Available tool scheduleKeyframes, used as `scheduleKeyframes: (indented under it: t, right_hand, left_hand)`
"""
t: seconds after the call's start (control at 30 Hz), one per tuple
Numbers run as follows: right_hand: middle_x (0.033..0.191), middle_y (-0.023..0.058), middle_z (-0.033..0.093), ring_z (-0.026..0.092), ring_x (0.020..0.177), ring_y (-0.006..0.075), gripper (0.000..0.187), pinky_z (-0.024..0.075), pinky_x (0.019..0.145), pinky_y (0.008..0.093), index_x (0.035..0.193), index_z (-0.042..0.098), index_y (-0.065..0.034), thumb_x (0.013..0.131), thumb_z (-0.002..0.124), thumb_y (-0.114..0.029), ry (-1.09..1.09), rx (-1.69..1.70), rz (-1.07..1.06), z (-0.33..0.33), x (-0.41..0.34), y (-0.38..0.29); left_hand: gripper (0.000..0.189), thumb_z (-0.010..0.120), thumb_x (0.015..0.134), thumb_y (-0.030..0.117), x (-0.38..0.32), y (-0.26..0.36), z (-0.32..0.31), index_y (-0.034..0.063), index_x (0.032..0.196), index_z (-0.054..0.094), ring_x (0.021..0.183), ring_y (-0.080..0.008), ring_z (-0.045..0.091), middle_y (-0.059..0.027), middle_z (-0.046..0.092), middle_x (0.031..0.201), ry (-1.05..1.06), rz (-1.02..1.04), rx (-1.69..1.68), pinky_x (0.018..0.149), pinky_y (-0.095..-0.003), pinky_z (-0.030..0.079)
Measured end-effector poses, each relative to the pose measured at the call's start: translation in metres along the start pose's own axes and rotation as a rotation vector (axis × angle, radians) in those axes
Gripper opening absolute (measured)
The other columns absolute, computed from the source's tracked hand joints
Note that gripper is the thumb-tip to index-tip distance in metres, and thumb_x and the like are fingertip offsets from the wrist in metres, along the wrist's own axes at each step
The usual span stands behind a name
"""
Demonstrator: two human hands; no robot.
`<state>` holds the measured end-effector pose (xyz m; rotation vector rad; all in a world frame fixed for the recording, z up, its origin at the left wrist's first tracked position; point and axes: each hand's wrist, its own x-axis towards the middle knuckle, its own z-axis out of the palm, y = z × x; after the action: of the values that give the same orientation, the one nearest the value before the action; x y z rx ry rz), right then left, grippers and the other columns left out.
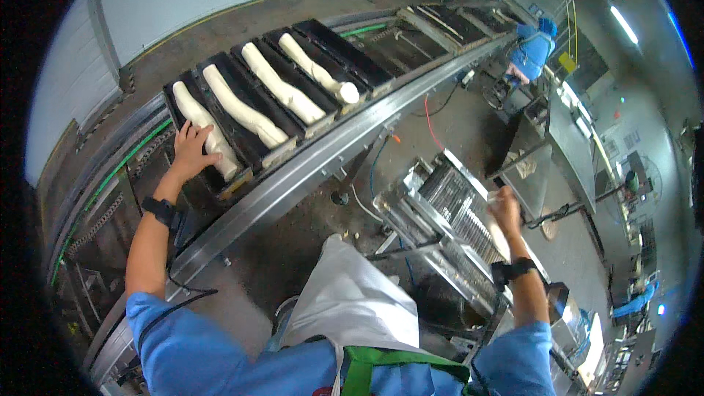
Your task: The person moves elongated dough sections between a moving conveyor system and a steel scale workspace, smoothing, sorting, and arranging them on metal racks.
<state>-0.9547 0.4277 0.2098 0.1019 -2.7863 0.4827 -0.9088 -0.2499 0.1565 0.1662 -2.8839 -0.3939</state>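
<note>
My left hand rests with spread fingers on a pale, long dough piece in the nearest black pan. Beside it, similar dough pieces lie lengthwise in further pans: one smooth and curved, one thicker, and one with a round, folded end. On the other side, my right hand is over a machine's slatted metal conveyor, its fingers bent and blurred. A whitish dough piece lies on the slats just below it; whether the fingers grip anything is unclear.
A steel rail edges the pan line between me and the pans. Past the filled pans is a pan with no dough. A co-worker in blue stands farther along the line. Steel tables stand at the right.
</note>
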Motion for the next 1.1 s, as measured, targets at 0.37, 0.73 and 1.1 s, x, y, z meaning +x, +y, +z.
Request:
scheduleKeyframes:
  t: [0.37, 0.73, 1.1]
  right_hand:
    - [0.1, 0.0072, 0.051, 0.051, 0.086, 0.0172, 0.04, 0.042, 0.074, 0.0296, 0.115, 0.04, -0.0082, 0.077, 0.052, -0.014, 0.378, 0.858, -0.287, -0.213, 0.15, -0.191]
    - [0.119, 0.0119, 0.037, 0.043, 0.098, 0.0208, 0.058, 0.0386, 0.081, 0.0308, 0.123, 0.031, -0.0095, 0.072, 0.059, -0.01, -0.045, 0.407, -0.616, 0.055, 0.202, -0.236]
    - [0.102, 0.0084, 0.051, 0.048, 0.093, 0.0156, 0.041, 0.0417, 0.076, 0.0308, 0.112, 0.046, -0.0081, 0.076, 0.059, -0.021, -0.615, 0.026, -0.204, 0.002, 0.045, 0.056]
  left_hand:
    - [0.069, 0.064, 0.058, 0.038, -0.024, -0.007, -0.019, 0.0141, 0.119, 0.041, 0.12, -0.0332, 0.02, -0.0135, 0.039, 0.113, -0.03, -0.045, 0.009, 0.098, -0.0467, 0.012]
    - [0.068, 0.064, 0.061, 0.037, -0.011, 0.014, -0.036, 0.0139, 0.12, 0.04, 0.121, -0.0312, 0.018, -0.0124, 0.04, 0.114, -0.111, -0.054, -0.018, 0.099, -0.0436, 0.011]
    - [0.063, 0.062, 0.064, 0.038, -0.001, 0.003, -0.061, 0.0155, 0.119, 0.041, 0.114, -0.0312, 0.034, -0.0126, 0.044, 0.117, -0.333, -0.102, -0.013, 0.095, -0.0457, 0.019]
